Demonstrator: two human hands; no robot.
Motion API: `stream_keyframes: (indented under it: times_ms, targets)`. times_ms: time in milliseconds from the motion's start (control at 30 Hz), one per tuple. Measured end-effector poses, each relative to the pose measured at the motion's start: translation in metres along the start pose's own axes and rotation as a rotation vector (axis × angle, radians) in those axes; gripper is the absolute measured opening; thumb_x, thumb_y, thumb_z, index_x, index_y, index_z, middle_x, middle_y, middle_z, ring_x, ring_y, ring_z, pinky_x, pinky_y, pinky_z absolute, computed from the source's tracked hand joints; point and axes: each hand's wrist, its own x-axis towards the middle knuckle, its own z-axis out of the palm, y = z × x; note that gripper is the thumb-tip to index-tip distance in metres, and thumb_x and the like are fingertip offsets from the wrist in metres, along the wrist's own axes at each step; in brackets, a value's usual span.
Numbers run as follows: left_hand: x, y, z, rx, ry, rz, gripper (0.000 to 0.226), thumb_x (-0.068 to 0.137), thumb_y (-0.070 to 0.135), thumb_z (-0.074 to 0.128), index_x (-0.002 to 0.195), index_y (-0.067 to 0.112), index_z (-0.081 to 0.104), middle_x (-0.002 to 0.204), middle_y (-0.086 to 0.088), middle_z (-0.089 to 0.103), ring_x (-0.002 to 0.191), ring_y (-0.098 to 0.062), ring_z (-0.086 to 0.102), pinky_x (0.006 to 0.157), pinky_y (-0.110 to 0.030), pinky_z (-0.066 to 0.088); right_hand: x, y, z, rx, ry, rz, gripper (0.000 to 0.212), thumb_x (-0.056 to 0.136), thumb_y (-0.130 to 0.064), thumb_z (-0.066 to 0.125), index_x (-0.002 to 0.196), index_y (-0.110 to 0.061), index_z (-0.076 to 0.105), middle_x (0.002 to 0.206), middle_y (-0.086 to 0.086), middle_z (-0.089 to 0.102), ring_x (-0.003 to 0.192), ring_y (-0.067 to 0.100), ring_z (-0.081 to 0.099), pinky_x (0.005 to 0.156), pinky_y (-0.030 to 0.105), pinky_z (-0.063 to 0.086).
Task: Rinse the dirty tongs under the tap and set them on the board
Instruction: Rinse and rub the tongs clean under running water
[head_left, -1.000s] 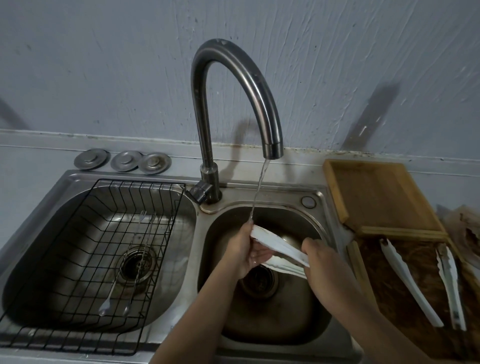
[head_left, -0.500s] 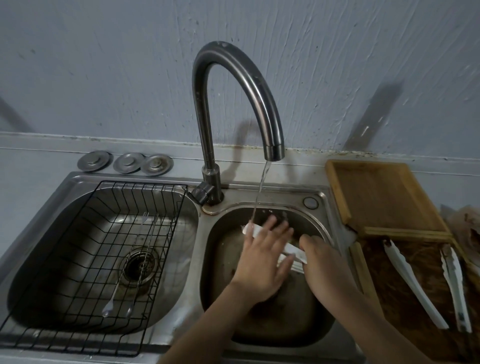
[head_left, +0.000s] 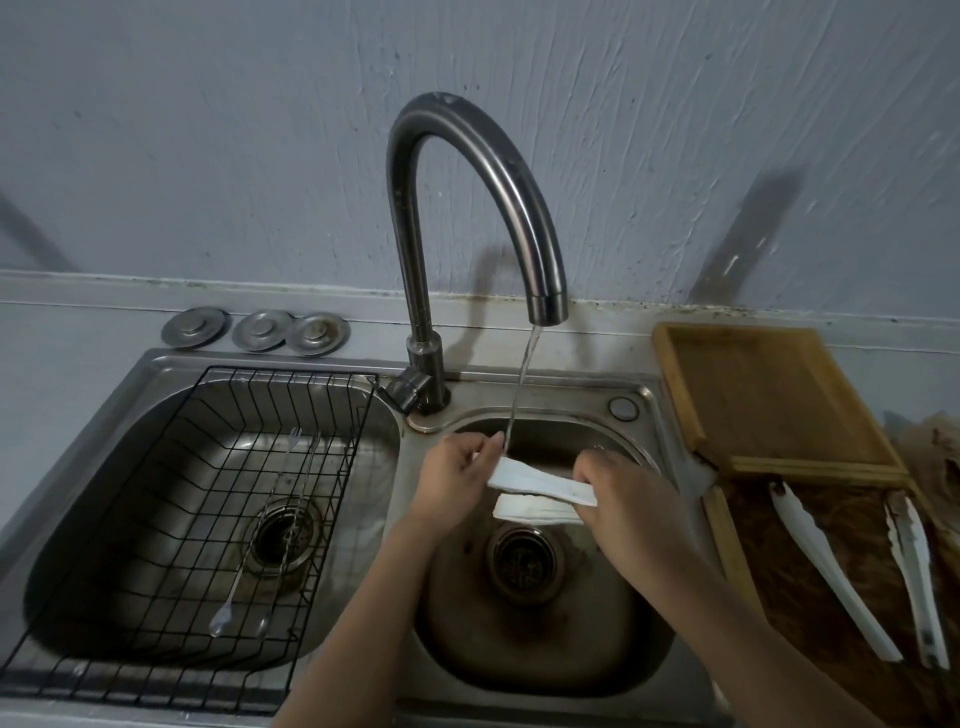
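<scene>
Water from the tap lands just beside my left hand, which pinches one end of the white tongs. My right hand grips their other end over the right basin, the board off beyond that hand.

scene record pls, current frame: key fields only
tap: running, stream lands at left hand's fingertips
held tongs: white, over right basin
left hand: grips one end
right hand: grips other end
board: bare wood, right of sink
other tongs: two pairs on stained tray
left basin: wire rack, long utensils inside
</scene>
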Motion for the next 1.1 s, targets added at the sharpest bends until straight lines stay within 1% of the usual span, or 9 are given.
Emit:
stream_keyframes:
  times_ms: [100, 267, 433, 567, 667, 767, 867, 933, 1100]
  targets:
    - [-0.003, -0.002, -0.001, -0.033, 0.070, -0.037, 0.043, 0.094, 0.030, 0.052, 0.064, 0.001, 0.061, 0.053, -0.006, 0.051, 0.049, -0.010, 0.041, 0.050, -0.027, 0.030, 0.006, -0.001, -0.001, 0.014, 0.093, -0.004, 0.033, 0.066, -0.040, 0.078, 0.069, -0.019, 0.054, 0.058, -0.007, 0.051, 0.047, 0.011, 0.042, 0.041, 0.016, 0.018]
    - [-0.004, -0.002, -0.006, -0.007, 0.272, -0.092, 0.040, 0.095, 0.025, 0.051, 0.065, 0.003, 0.065, 0.050, -0.005, 0.053, 0.046, -0.012, 0.042, 0.042, -0.019, 0.027, 0.027, -0.006, -0.004, -0.081, 0.162, -0.016, 0.047, 0.063, -0.057, 0.074, 0.065, -0.013, 0.056, 0.054, -0.004, 0.047, 0.046, 0.014, 0.041, 0.042, 0.021, 0.019]
    - [-0.003, -0.006, -0.018, 0.046, 0.371, -0.096, 0.045, 0.095, 0.026, 0.051, 0.061, -0.001, 0.061, 0.043, 0.001, 0.047, 0.040, -0.011, 0.038, 0.039, -0.020, 0.024, 0.052, -0.010, -0.009, -0.106, 0.130, -0.084, 0.054, 0.064, -0.070, 0.062, 0.070, -0.016, 0.058, 0.057, -0.007, 0.051, 0.050, 0.014, 0.043, 0.069, 0.027, 0.029]
    - [0.001, -0.006, -0.030, 0.022, 0.394, -0.166, 0.053, 0.095, 0.028, 0.051, 0.046, 0.013, 0.036, 0.040, 0.002, 0.032, 0.039, -0.012, 0.028, 0.045, -0.026, 0.021, 0.067, -0.015, -0.009, -0.059, 0.102, -0.198, 0.042, 0.087, -0.053, 0.048, 0.072, -0.016, 0.062, 0.055, -0.005, 0.056, 0.048, 0.015, 0.050, 0.048, 0.021, 0.025]
    - [0.001, -0.007, -0.031, 0.026, 0.380, -0.162, 0.054, 0.095, 0.028, 0.051, 0.047, 0.011, 0.033, 0.041, 0.002, 0.030, 0.040, -0.012, 0.026, 0.043, -0.025, 0.019, 0.072, -0.017, -0.008, -0.078, 0.137, -0.136, 0.042, 0.095, -0.036, 0.036, 0.076, -0.016, 0.067, 0.055, -0.001, 0.060, 0.050, 0.017, 0.055, 0.047, 0.025, 0.039]
    - [0.002, -0.010, -0.029, 0.013, 0.386, -0.164, 0.053, 0.095, 0.027, 0.051, 0.048, 0.008, 0.039, 0.041, 0.001, 0.032, 0.040, -0.011, 0.027, 0.042, -0.025, 0.020, 0.072, -0.020, -0.008, -0.116, 0.113, -0.121, 0.050, 0.089, -0.053, 0.040, 0.062, -0.016, 0.060, 0.047, -0.004, 0.051, 0.043, 0.014, 0.048, 0.045, 0.023, 0.036]
    - [0.002, -0.012, -0.025, -0.019, 0.335, -0.154, 0.046, 0.095, 0.029, 0.051, 0.059, 0.001, 0.061, 0.042, 0.003, 0.040, 0.035, -0.006, 0.035, 0.039, -0.018, 0.023, 0.068, -0.020, -0.013, -0.155, 0.068, -0.076, 0.062, 0.072, -0.077, 0.042, 0.051, -0.019, 0.040, 0.045, -0.007, 0.036, 0.043, 0.012, 0.037, 0.044, 0.023, 0.028]
    - [0.000, -0.009, -0.022, -0.059, 0.279, -0.141, 0.038, 0.096, 0.029, 0.050, 0.064, 0.014, 0.064, 0.046, 0.006, 0.047, 0.039, -0.003, 0.041, 0.041, -0.017, 0.029, 0.065, -0.013, -0.017, -0.152, 0.051, -0.022, 0.062, 0.072, -0.077, 0.043, 0.050, -0.020, 0.035, 0.045, -0.007, 0.033, 0.043, 0.012, 0.036, 0.045, 0.024, 0.027]
    - [-0.007, -0.008, -0.019, -0.264, 0.218, -0.138, 0.024, 0.097, 0.013, 0.047, 0.103, 0.013, 0.070, 0.083, 0.006, 0.069, 0.069, 0.002, 0.059, 0.061, -0.004, 0.045, 0.045, 0.017, -0.027, -0.126, 0.120, 0.022, 0.060, 0.078, -0.071, 0.037, 0.054, -0.018, 0.047, 0.045, -0.004, 0.044, 0.041, 0.011, 0.041, 0.040, 0.020, 0.025]
